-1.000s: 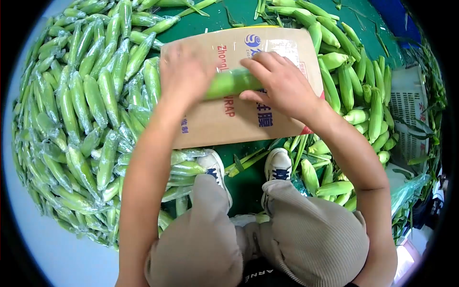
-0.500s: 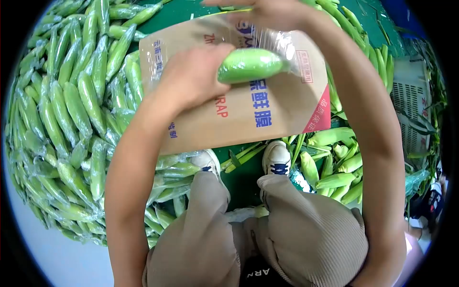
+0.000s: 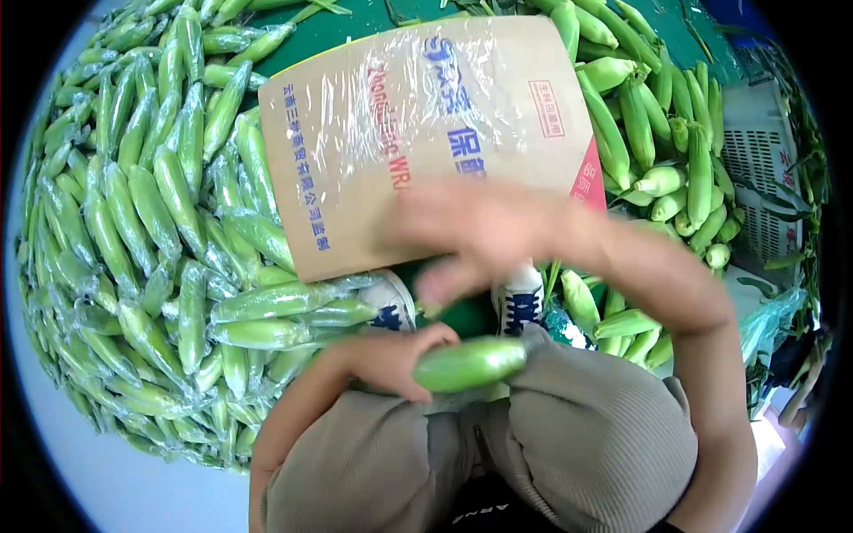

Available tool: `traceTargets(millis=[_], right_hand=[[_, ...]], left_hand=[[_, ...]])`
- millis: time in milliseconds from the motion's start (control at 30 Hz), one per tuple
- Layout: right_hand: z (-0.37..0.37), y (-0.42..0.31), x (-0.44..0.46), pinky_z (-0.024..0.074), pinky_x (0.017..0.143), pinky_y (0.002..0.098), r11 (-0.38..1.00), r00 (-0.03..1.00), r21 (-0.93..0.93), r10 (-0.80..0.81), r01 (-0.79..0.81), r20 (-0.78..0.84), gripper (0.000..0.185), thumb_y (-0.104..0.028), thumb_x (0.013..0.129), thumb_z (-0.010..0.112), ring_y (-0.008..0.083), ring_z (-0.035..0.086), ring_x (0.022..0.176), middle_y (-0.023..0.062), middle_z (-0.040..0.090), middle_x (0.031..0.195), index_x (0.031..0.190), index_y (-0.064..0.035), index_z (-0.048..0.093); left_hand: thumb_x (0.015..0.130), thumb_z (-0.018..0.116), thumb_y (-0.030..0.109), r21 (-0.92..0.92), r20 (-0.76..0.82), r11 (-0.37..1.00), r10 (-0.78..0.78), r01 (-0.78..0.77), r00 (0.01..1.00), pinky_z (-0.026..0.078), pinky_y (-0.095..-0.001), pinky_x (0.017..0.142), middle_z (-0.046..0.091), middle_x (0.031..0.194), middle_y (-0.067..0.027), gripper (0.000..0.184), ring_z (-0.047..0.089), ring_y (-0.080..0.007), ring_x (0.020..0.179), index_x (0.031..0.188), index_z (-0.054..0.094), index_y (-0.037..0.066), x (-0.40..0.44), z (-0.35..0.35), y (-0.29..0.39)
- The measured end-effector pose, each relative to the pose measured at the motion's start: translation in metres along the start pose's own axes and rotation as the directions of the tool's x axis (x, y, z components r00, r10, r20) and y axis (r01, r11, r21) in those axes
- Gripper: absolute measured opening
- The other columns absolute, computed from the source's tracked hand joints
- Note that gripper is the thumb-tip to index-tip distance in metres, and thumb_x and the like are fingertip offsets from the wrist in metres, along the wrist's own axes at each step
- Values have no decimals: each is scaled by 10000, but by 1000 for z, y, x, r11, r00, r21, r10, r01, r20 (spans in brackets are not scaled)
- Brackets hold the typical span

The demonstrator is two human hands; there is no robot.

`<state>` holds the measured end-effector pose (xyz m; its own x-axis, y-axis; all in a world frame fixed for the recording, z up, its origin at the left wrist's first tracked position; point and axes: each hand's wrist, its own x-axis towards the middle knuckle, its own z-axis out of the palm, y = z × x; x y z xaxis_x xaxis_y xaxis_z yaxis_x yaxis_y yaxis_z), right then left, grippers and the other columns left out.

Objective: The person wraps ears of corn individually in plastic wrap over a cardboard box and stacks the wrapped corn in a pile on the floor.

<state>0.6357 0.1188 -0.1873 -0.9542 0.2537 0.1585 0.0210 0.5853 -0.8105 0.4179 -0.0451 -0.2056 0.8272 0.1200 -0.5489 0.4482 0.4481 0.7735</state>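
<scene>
Green floor (image 3: 333, 35) peeks out between the corn heaps around you. Closest in, you've got one ear of corn (image 3: 471, 364) right above your lap, between your knees. Your left hand (image 3: 391, 360) is clamped round its left end, so the rest pokes out to your right, long axis pretty much crosswise, free end by your right knee (image 3: 604, 413). Can't tell if it touches the trousers.

Your right hand (image 3: 480, 231) is a bit blurry, fingers and thumb spread apart, nothing visible in it. It's further out than the ear, over the near edge of the cardboard (image 3: 524, 98), so your left is clearly the hand on the corn and your right is up beyond it.

Past your shoes (image 3: 520, 306), that printed cardboard has shiny film on top. Film-wrapped ears (image 3: 142, 195) pile up on your left, bare-looking ears (image 3: 640, 133) on your right, then a pale slatted crate (image 3: 751, 222) behind those.
</scene>
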Motion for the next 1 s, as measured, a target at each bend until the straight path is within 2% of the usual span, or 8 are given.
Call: traceTargets(millis=[200, 333, 400, 567, 667, 733, 833, 1000], right_hand=[[149, -39, -96, 546, 876, 401, 460, 786, 640, 417, -616, 457, 647, -330, 825, 909, 220, 675, 1052, 132, 704, 1146, 1297, -55, 562], [134, -40, -48, 544, 938, 412, 491, 886, 752, 376, -440, 272, 738, -354, 803, 905, 279, 666, 1073, 171, 681, 1151, 1336, -12, 526], [119, -47, -17, 541, 936, 419, 707, 932, 608, 261, -362, 252, 781, -421, 804, 890, 330, 672, 1091, 211, 683, 1166, 1360, 0, 537], [11, -32, -89, 562, 900, 361, 752, 885, 514, 464, -413, 32, 450, -423, 932, 799, 223, 699, 1050, 113, 734, 1141, 1181, -53, 738], [-53, 12, -221, 564, 937, 380, 357, 56, 415, 810, -837, -584, 449, -337, 912, 816, 244, 689, 1075, 137, 712, 1213, 1257, -74, 702], [-67, 63, -362, 511, 1044, 505, -210, 176, -263, 358, -942, -917, 738, -342, 826, 869, 397, 612, 1253, 217, 611, 1411, 1451, -100, 560], [-58, 85, -454, 514, 1027, 530, -426, -437, 206, 563, -881, -701, 952, -464, 811, 882, 401, 599, 1302, 207, 591, 1457, 1580, -143, 422], [-57, 39, -346, 484, 1049, 431, 393, -52, 122, 183, -911, -982, 662, -193, 846, 880, 331, 627, 1173, 183, 620, 1299, 1387, 11, 558]], left_hand=[[761, 865, 53, -179, -512, 983, -57, -42, 857, 465, -406, 1137, 614, 1463, -154, 903, 609, -250, 1289, 1559, 444, 12, -91, 7, -7], [976, 692, 244, 2, -1000, 424, 11, -906, 2, 532, -463, 1034, 651, 1215, -91, 402, 669, -286, 1072, 1318, 555, 82, -46, 18, -23], [1022, 626, 294, 62, -995, 279, -55, -958, -80, 568, -436, 951, 638, 1259, -90, 435, 651, -264, 998, 1400, 510, 111, -53, 2, 0], [1036, 630, 211, 61, -950, 986, 105, 157, -293, 501, -392, 1016, 640, 1306, -128, 477, 651, -296, 1099, 1471, 513, 54, -177, -14, -4], [1031, 648, 183, 30, -983, 792, 133, 610, -125, 444, -379, 1100, 635, 1358, -142, 473, 600, -287, 1264, 1466, 549, 26, -191, -12, -15], [1030, 639, 168, 157, -918, 608, 381, 778, -113, 425, -389, 1126, 640, 1375, -144, 444, 584, -273, 1296, 1444, 574, 21, -187, -35, -34], [928, 678, 73, 229, -962, 948, 255, 222, -96, 438, -383, 1114, 689, 1307, -121, 364, 618, -258, 1246, 1288, 684, 19, -111, -49, 8], [831, 782, 84, 810, -555, 481, 814, 337, 171, 473, -456, 1080, 686, 1322, -156, 455, 636, -323, 1238, 1274, 686, 40, -34, -101, 46]])
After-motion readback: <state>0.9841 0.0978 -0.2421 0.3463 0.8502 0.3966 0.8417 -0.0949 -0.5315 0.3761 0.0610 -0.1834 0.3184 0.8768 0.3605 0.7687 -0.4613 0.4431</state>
